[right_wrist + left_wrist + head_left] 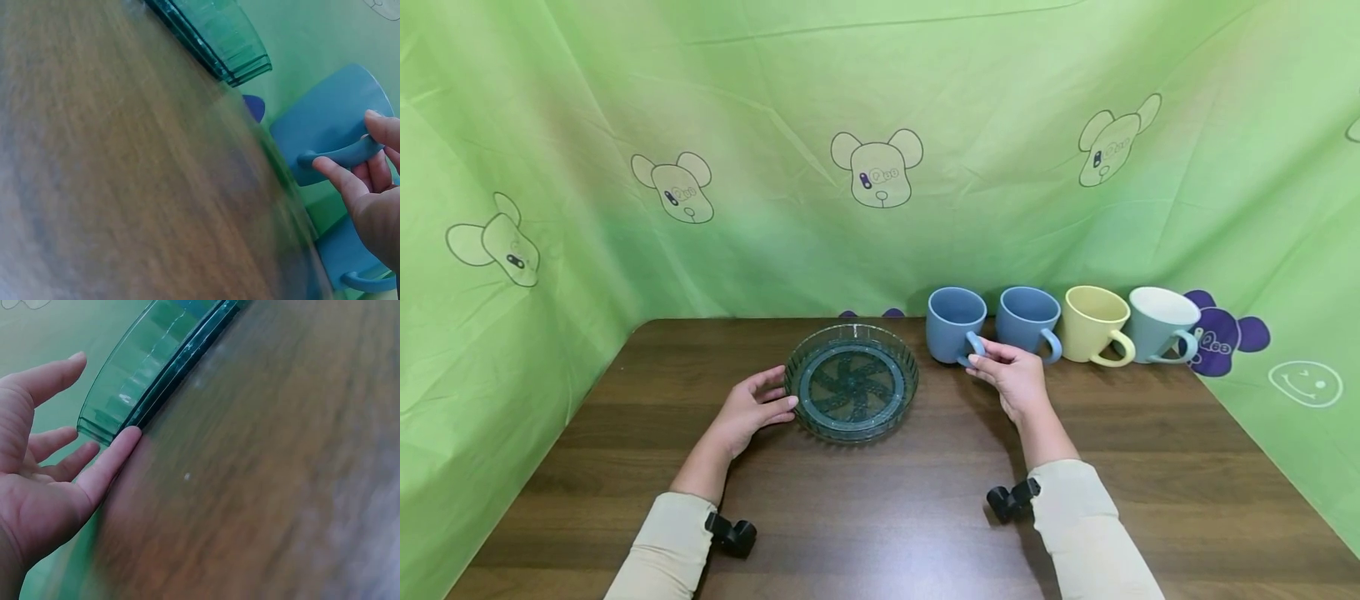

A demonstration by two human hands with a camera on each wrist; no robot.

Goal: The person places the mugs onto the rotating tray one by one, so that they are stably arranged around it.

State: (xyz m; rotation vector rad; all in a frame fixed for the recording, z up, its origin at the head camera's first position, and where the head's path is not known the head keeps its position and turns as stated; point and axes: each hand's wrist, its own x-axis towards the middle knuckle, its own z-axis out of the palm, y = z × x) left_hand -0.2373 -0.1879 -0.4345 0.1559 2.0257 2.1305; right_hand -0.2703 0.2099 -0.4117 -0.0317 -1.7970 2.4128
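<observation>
A round, ribbed, green-tinted clear dish (852, 387) sits on the table, left of the mugs. Beside its left wall is my left hand (751, 410), fingers mostly straight; in the left wrist view one fingertip touches the lower edge of the dish (153, 359). With thumb and fingers, my right hand (1013, 377) pinches the handle of the leftmost blue mug (951, 327). The right wrist view shows that grip on the handle of the mug (331, 128) up close. Whether this mug's base touches the table, I cannot tell.
Right of the held mug stand a second blue mug (1026, 321), a yellow mug (1088, 329) and a pale teal mug with a white inside (1150, 329), in a row along the back. A green printed cloth (775, 233) hangs behind the brown wooden table (880, 517).
</observation>
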